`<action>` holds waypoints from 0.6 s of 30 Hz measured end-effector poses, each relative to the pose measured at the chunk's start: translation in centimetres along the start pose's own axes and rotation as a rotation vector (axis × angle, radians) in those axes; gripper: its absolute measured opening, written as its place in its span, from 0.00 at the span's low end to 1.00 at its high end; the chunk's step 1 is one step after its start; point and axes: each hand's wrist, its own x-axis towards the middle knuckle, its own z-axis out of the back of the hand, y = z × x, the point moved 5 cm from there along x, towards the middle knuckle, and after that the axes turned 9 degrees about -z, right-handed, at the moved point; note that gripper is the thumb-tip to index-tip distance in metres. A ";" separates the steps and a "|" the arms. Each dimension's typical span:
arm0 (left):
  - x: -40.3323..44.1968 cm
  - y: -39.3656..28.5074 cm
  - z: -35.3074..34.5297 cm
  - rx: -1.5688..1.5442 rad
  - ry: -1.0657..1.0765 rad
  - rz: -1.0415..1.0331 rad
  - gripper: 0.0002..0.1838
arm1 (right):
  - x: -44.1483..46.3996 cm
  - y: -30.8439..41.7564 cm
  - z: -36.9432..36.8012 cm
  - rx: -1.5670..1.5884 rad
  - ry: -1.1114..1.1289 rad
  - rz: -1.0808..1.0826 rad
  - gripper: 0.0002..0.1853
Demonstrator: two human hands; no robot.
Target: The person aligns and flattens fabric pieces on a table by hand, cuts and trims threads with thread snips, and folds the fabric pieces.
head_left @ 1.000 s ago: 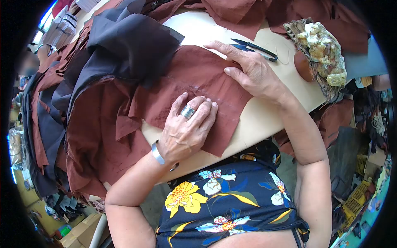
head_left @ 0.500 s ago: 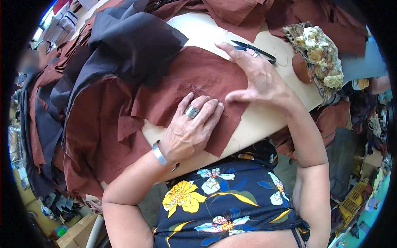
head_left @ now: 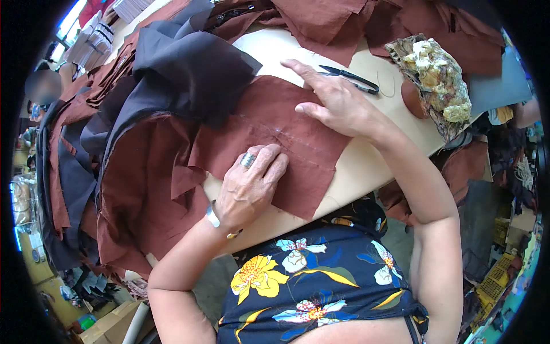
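Note:
A reddish-brown cloth panel (head_left: 312, 172) with a line of stitching across its middle lies on the pale tabletop. On its lower part is my left hand (head_left: 249, 183), wearing a ring and a metal cuff; its fingers are bent together against the cloth, their tips tucked out of sight. My right hand (head_left: 341, 106) is over the panel's upper right edge, open, with thumb and index finger apart and nothing in it. Just behind the right hand lie black thread snips (head_left: 358, 80), partly covered by it. Dark grey fabric (head_left: 183, 69) overlaps the panel's left side.
More brown fabric (head_left: 137, 195) drapes over the table's left edge, and further pieces (head_left: 326, 28) lie along the back. A rough, crusted yellowish-white object (head_left: 438, 74) stands at the right. Stacked white sheets (head_left: 91, 43) and a person (head_left: 44, 86) are at the far left.
My left hand has slid slightly left and its fingers have curled closer together. My right hand has shifted up and left across the cloth, its fingers still spread.

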 end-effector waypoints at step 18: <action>1.3 -1.3 0.3 0.263 0.252 -0.120 0.25 | 0.7 -0.4 -0.6 0.243 -0.118 0.152 0.34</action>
